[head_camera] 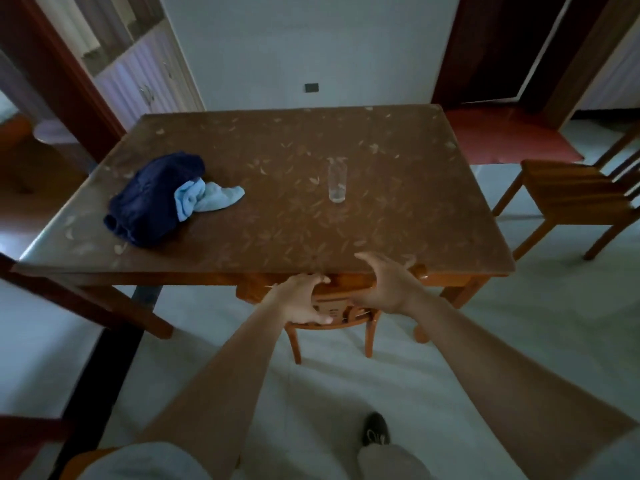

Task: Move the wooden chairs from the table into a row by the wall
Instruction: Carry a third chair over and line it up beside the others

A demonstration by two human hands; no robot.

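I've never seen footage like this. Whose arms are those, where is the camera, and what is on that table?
There is no machine here: a person wears a wide-angle camera on the head, so you look down along their own bare arms. The left hand grips the top rail of a wooden chair tucked under the near edge of the table. The right hand is spread open at the same chair back, at most touching it. On the table lie a dark blue cloth with a light blue cloth against it, and an upright clear glass. A second wooden chair stands apart from the table on the right.
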